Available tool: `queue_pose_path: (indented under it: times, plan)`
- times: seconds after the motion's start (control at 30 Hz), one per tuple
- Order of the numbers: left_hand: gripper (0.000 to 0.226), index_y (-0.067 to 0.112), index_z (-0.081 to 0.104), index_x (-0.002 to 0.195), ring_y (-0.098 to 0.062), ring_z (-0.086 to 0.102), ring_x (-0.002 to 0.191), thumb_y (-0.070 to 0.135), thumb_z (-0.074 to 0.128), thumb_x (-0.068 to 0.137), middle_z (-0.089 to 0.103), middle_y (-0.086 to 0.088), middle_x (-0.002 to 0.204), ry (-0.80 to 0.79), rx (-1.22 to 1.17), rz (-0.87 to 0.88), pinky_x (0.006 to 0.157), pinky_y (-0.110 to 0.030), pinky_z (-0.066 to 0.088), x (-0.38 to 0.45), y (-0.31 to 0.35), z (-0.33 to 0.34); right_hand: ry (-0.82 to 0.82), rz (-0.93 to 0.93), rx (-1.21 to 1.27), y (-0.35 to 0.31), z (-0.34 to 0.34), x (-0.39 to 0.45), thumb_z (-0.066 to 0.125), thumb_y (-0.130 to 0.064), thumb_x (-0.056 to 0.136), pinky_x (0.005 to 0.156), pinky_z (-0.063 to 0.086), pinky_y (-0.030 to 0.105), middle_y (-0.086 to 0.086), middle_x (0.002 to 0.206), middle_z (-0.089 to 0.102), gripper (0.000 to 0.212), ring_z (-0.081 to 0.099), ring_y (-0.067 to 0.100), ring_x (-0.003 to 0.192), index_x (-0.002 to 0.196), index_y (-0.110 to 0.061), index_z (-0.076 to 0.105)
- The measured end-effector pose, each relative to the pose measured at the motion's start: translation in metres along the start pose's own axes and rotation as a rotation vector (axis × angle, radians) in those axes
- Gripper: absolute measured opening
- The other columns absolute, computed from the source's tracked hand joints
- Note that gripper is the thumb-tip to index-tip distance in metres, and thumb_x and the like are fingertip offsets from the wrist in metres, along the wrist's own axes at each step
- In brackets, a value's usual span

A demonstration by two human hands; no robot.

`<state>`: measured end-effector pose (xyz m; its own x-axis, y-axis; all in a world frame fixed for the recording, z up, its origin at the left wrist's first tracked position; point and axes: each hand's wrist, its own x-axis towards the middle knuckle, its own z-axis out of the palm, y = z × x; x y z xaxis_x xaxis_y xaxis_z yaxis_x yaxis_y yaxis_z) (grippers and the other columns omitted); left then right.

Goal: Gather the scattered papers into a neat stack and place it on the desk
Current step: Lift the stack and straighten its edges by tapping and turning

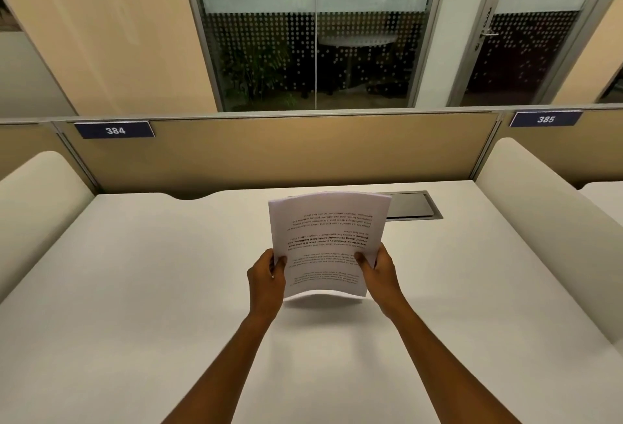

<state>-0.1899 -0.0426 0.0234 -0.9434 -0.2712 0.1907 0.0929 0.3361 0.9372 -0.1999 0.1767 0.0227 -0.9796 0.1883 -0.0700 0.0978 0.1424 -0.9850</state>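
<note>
Two hands, left hand and right hand, are gripping one paper stack above the white desk. Beyond, one grey hatch, two number plates, glass partitions.

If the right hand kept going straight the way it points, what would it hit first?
Probably the grey hatch set in the desk, then the partition behind it. The right hand, gripping the paper stack, points away from the person; depth is unclear.
</note>
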Motion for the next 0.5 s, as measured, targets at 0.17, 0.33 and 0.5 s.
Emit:
queue_pose_path:
  times: [0.17,0.33,0.5]
  plan:
    - [0.01,0.017,0.062,0.093,-0.018,0.065,0.085,0.011,0.054,0.095,0.068,0.006,0.092,-0.046,-0.014,-0.071,0.07,-0.021,0.054,-0.003,-0.015,0.002,-0.008,0.033,-0.005,0.012,0.004,-0.009,0.053,-0.018,0.097,0.081,0.053,0.03,-0.002,0.118,0.059,0.029,0.058,0.02,0.108,0.123,-0.029,0.047]
    - [0.009,0.015,0.063,0.092,-0.019,0.065,0.082,0.009,0.057,0.093,0.069,0.002,0.093,-0.054,0.022,-0.073,0.065,-0.012,0.05,0.001,-0.016,0.002,-0.016,0.032,-0.019,0.008,0.001,-0.006,0.057,-0.016,0.095,0.088,0.055,0.035,-0.001,0.119,0.06,0.033,0.059,0.021,0.109,0.127,-0.021,0.05]
    - [0.006,0.015,0.061,0.087,-0.006,0.064,0.069,0.014,0.059,0.092,0.063,0.015,0.08,-0.097,0.126,0.036,0.053,-0.005,0.048,0.022,0.0,-0.01,-0.02,-0.006,0.048,-0.009,-0.017,0.004,0.067,-0.021,0.089,0.08,0.059,0.031,0.0,0.108,0.07,0.022,0.068,0.018,0.099,0.11,-0.024,0.06]
